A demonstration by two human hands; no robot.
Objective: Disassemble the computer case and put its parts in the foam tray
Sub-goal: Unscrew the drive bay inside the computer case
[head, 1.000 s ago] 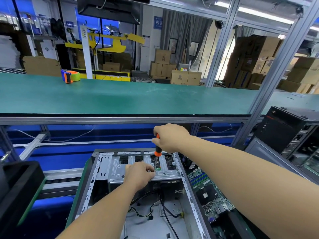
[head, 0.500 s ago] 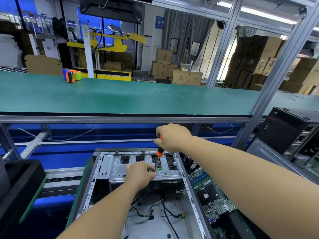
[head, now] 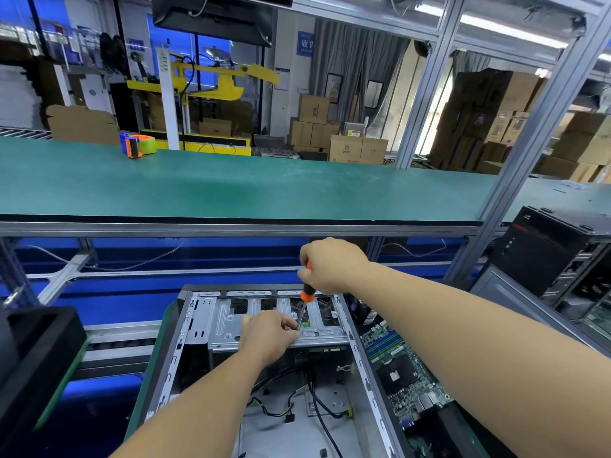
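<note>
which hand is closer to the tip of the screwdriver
Left. The left hand rests on the metal drive cage right beside the screwdriver tip; the right hand grips the handle, up at the other end.

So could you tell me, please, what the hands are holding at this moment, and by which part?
The right hand grips the screwdriver by its orange-and-black handle. The left hand pinches its shaft near the tip, over the metal drive cage.

At about twelve o'clock, a blue wall sign [head: 305, 43] shows the Chinese character 收; the cardboard boxes' [head: 346, 149] printing is too small to read.
</note>
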